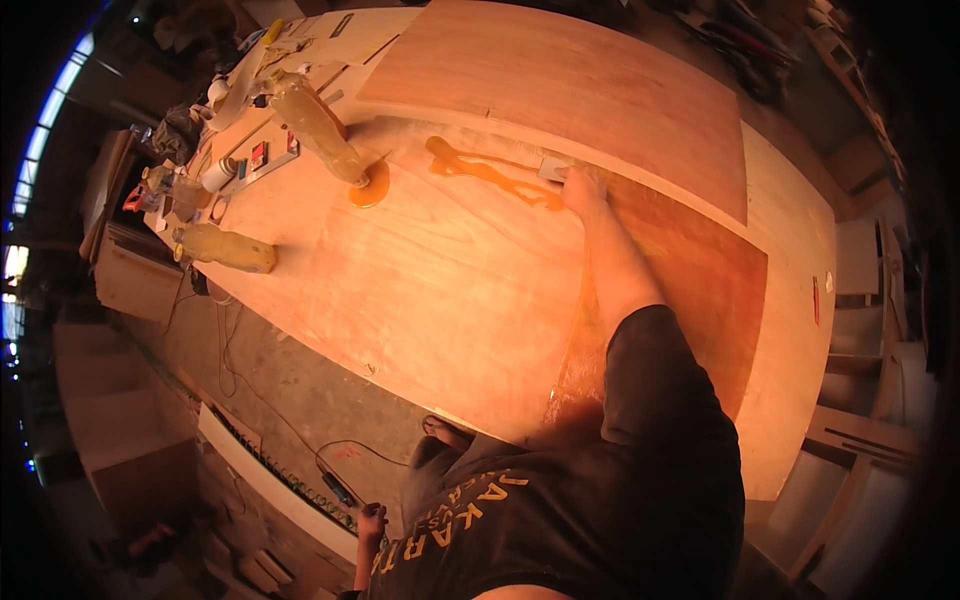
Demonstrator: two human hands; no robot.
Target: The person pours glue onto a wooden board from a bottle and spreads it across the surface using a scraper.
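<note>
My right hand (582, 190) reaches far over the large wooden panel (430, 290) and grips a small pale flat scraper (552, 169). The scraper rests at the right end of a wavy trail of orange liquid (490, 172). Right of my forearm the panel surface (690, 270) is darker and reddish. A cloudy plastic bottle (315, 130) lies tilted, its lower end by an orange puddle (370, 187). My left hand (372, 520) is low beside my body, away from the panel, with its fingers curled; what it holds, if anything, is too small to tell.
Another reddish sheet (570, 90) lies along the far side. A second yellowish bottle (228, 248) lies at the left edge, near jars, a roll (218, 176) and small boxes. On the floor is a dark tool (338, 488) with a cable. Shelving (860, 330) stands at the right.
</note>
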